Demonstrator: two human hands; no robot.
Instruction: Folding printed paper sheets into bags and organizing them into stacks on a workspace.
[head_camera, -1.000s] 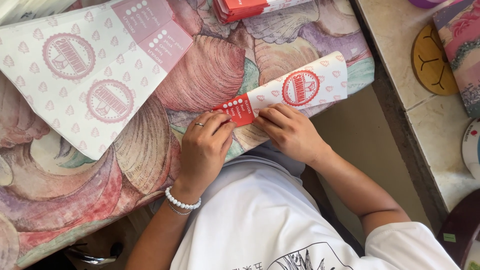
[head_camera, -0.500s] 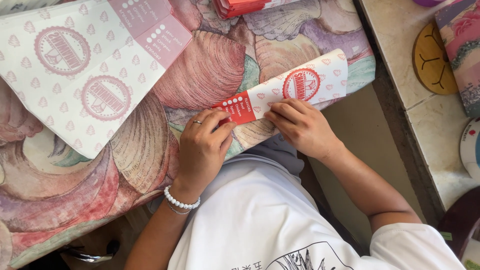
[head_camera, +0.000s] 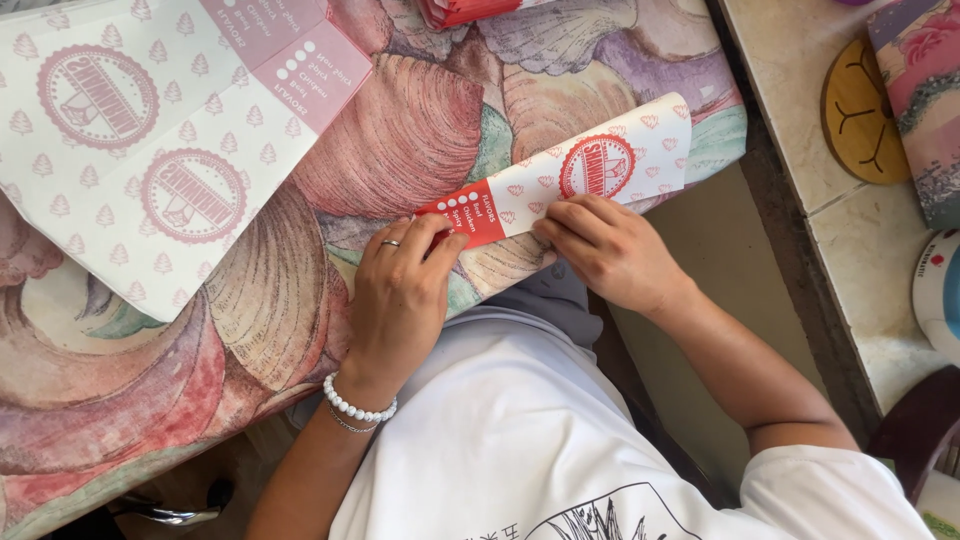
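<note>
Hands press a folded white paper sheet with a red round stamp and a red end panel (head_camera: 560, 185), lying at the near edge of the surface (head_camera: 400, 130) with its shell-patterned cloth. Left hand (head_camera: 400, 290), fingers flat, holds down the red end; right hand (head_camera: 610, 250) pinches the fold. At ten o'clock lies a larger unfolded white printed sheet (head_camera: 150, 150).
</note>
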